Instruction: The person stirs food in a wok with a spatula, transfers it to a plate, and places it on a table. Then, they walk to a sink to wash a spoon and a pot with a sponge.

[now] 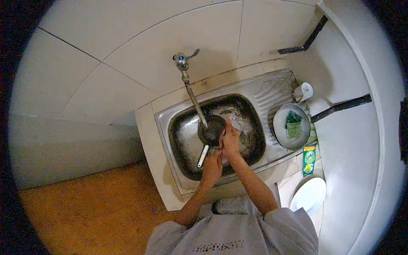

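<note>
In the head view a small dark frying pan (213, 129) is held over the sink basin, below the tap's spout (196, 104). Its pale handle (203, 156) points down toward my body. My right hand (230, 139) is closed around the pan's right edge, thumb toward the rim. At the pan's near edge, just right of the handle, my left hand (213, 162) grips with its fingers bent; part of them is hidden. The two hands nearly touch. Whether water is running cannot be made out clearly.
The steel sink (259, 91) has a ridged drainboard on the right. A metal bowl (279, 123) there holds green scouring pads (293, 127). A white mug (303, 91), a green packet (309, 160) and a white plate (309, 195) lie near the right wall.
</note>
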`<state>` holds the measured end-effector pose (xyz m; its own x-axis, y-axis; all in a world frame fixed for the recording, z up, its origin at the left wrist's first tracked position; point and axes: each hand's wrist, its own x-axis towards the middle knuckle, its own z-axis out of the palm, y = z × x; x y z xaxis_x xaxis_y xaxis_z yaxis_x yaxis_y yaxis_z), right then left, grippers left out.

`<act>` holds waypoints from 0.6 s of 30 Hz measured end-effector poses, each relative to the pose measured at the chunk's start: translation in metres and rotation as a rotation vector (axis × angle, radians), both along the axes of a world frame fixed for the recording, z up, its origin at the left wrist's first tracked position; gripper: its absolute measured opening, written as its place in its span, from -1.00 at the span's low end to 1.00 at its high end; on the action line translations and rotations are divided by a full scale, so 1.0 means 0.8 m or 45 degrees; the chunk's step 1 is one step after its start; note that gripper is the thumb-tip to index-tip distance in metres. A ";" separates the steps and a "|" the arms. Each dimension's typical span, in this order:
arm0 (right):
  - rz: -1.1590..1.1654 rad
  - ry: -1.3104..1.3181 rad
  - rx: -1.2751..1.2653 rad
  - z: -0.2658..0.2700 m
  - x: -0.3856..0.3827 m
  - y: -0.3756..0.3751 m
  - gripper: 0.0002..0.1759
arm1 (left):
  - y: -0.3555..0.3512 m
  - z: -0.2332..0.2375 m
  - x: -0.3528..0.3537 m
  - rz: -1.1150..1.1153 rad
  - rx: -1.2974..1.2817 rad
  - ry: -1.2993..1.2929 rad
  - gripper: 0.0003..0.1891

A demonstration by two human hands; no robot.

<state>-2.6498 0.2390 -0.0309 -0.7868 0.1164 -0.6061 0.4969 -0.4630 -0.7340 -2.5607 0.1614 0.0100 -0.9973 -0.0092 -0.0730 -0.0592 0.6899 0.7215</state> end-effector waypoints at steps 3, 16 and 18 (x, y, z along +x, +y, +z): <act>-0.039 0.206 0.298 -0.040 -0.004 0.002 -0.41 | -0.009 0.002 0.002 -0.051 0.014 -0.029 -0.83; 0.638 0.850 1.278 0.017 -0.065 0.137 -0.52 | -0.109 0.001 0.033 -0.216 0.035 -0.338 -0.81; 0.820 0.857 1.193 0.033 -0.057 0.136 -0.59 | -0.103 -0.023 0.033 -0.156 0.063 -0.239 -0.82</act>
<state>-2.6956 0.3477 -0.0045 -0.9726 -0.2309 0.0271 -0.1497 0.5325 -0.8331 -2.5344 0.0788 -0.0083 -0.9595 0.1196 -0.2550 -0.1136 0.6641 0.7390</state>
